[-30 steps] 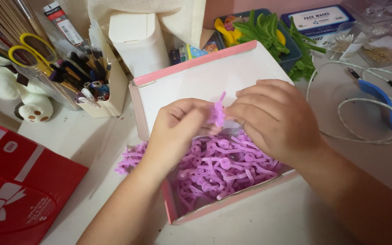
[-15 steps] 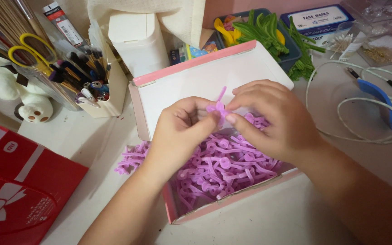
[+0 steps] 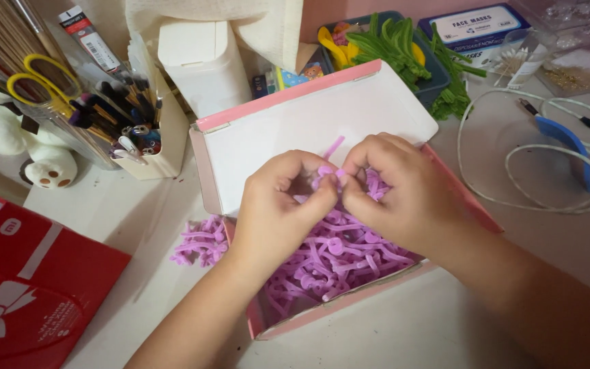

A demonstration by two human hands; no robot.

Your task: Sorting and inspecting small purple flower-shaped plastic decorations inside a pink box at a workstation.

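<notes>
1. Since the earlier frames the two hands have drawn closer over the box, and the purple strip between them now points up and to the right instead of hanging by the right fingers.
2. The left hand (image 3: 278,205) is curled, its thumb and fingertips pinched on the purple plastic piece (image 3: 329,164).
3. The right hand (image 3: 404,191) is also closed, pinching the same piece from the other side; the exact grip is probably thumb against forefinger, though the knuckles hide it.
4. The piece sits just above a heap of like purple pieces (image 3: 339,256) filling the pink-edged white box (image 3: 308,116).
5. A small clump of purple pieces (image 3: 199,242) lies on the table just left of the box.
6. A red gift box (image 3: 29,273) lies at lower left; a white cable (image 3: 534,150) coils at right.
</notes>
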